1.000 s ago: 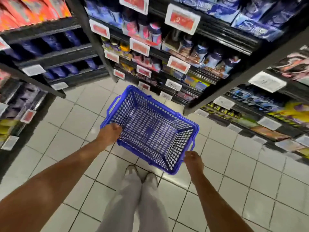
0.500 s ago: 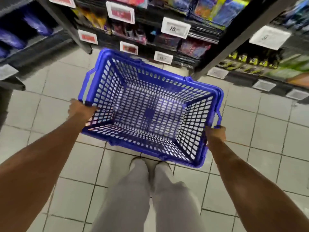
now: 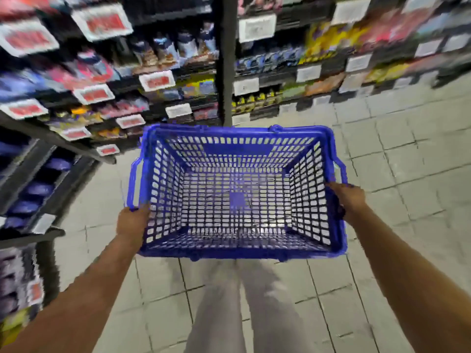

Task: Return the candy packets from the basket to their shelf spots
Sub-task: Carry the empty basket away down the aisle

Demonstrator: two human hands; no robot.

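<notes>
A blue plastic mesh basket [image 3: 237, 250] hangs level in front of me over the tiled floor, and nothing lies inside it. My left hand [image 3: 132, 221] grips its left side near the front corner. My right hand [image 3: 348, 198] grips its right side by the folded handle. Candy packets [image 3: 168, 50] in blurred rows fill the shelves beyond the basket. No packet is in either hand.
Dark shelving with red and white price tags [image 3: 158, 81] runs across the top and down the left edge. A black upright post [image 3: 226, 59] stands just beyond the basket. Pale floor tiles [image 3: 407, 154] spread to the right. My legs in light trousers [image 3: 239, 309] are below the basket.
The basket has swung round from a skewed angle to square in front of me and come up closer. The view has lifted toward the shelves; both hands kept their hold.
</notes>
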